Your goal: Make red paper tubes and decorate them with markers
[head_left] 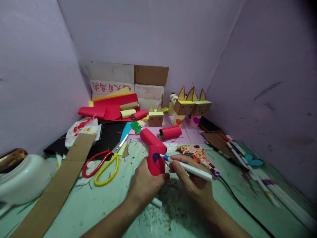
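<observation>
My left hand [146,181] is closed around the lower part of a red paper-covered tube figure [155,155] that carries a dark heart-shaped patch. A longer red roll lies across its top. My right hand [192,180] pinches a white marker [190,168] with a blue tip, and the tip touches the tube next to the patch. A white marker cap [156,202] lies on the table under my left wrist.
Red-and-yellow scissors [104,165] and a cardboard strip [56,188] lie to the left. A red roll [170,132], cardboard animal figures [189,107], stacked red paper [114,105] and a box sit behind. Patterned paper [198,153], a black cable [237,201] and white sticks [252,172] lie right.
</observation>
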The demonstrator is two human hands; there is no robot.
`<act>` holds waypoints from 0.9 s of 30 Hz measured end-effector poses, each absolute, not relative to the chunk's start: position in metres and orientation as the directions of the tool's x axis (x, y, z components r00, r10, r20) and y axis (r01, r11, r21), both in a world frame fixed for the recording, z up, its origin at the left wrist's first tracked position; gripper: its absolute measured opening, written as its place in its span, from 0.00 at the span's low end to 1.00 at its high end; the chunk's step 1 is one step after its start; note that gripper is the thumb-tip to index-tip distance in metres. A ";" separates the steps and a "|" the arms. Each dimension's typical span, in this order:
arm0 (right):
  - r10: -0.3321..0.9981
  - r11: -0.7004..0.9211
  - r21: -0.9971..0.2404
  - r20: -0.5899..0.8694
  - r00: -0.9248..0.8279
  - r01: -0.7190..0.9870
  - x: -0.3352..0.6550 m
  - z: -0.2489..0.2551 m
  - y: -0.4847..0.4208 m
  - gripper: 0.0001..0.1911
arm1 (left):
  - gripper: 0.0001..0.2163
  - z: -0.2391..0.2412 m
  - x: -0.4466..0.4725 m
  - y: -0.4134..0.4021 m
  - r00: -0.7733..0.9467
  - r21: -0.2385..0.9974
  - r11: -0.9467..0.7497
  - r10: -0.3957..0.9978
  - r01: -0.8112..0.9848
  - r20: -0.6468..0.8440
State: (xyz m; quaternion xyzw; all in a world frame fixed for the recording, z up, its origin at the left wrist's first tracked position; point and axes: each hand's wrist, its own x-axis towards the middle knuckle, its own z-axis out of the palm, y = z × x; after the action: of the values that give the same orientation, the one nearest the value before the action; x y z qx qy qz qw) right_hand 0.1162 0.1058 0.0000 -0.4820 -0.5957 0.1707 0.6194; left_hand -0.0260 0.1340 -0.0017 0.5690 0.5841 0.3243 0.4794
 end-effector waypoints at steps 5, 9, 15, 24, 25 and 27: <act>0.775 0.498 -0.776 0.599 0.203 0.387 0.114 -0.001 0.106 0.06 | 0.18 0.000 -0.025 0.133 0.104 0.921 0.152 0.974 0.360 -0.201; 0.768 0.512 -0.752 0.618 0.170 0.415 0.114 -0.003 0.107 0.06 | 0.20 0.001 -0.026 0.132 0.117 0.920 0.132 0.975 0.369 -0.187; 0.763 0.542 -0.737 0.633 0.131 0.404 0.112 0.000 0.105 0.05 | 0.20 0.001 -0.026 0.131 0.131 0.929 0.118 0.976 0.352 -0.174; 0.785 0.479 -0.791 0.580 0.217 0.380 0.116 0.002 0.105 0.06 | 0.19 -0.001 -0.026 0.133 0.112 0.926 0.138 0.976 0.352 -0.188; 0.788 0.477 -0.790 0.578 0.211 0.385 0.117 0.002 0.105 0.06 | 0.19 -0.002 -0.026 0.134 0.111 0.927 0.139 0.976 0.349 -0.189; 0.799 0.475 -0.784 0.575 0.177 0.401 0.119 0.001 0.104 0.06 | 0.18 -0.001 -0.026 0.133 0.108 0.925 0.145 0.975 0.352 -0.194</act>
State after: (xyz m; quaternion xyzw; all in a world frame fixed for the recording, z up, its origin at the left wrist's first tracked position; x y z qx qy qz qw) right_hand 0.1187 0.1043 0.0014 -0.4844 -0.6193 0.1674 0.5949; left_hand -0.0257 0.1335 -0.0013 0.5680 0.5841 0.3237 0.4811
